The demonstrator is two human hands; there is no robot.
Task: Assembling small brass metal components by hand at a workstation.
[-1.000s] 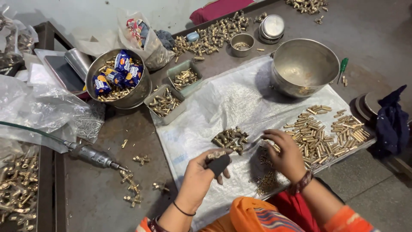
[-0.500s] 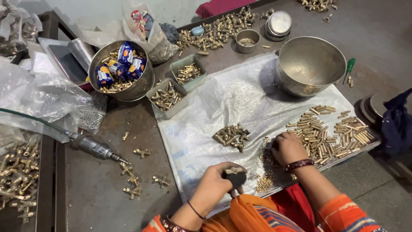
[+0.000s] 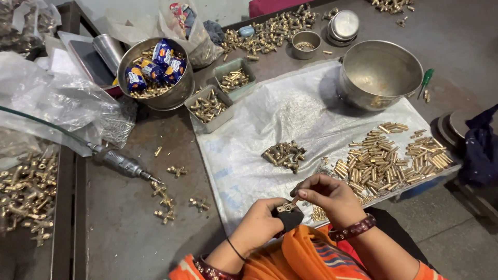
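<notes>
We hold a small black block-shaped holder [image 3: 288,217] in the closed grip of our left hand [image 3: 259,228], low over the near edge of the grey metal desk [image 3: 124,228]. Our right hand [image 3: 329,199] pinches a short brass pin [image 3: 293,200] between thumb and forefinger, its long axis tilted, its lower end pointing down-left into the holder. Beyond the grip, rows of brass sleeves [image 3: 384,155] lie sorted on the white plastic sheet [image 3: 275,114], and a small heap of brass fittings [image 3: 284,154] waits just ahead. We judge the work partly done, since loose parts remain.
</notes>
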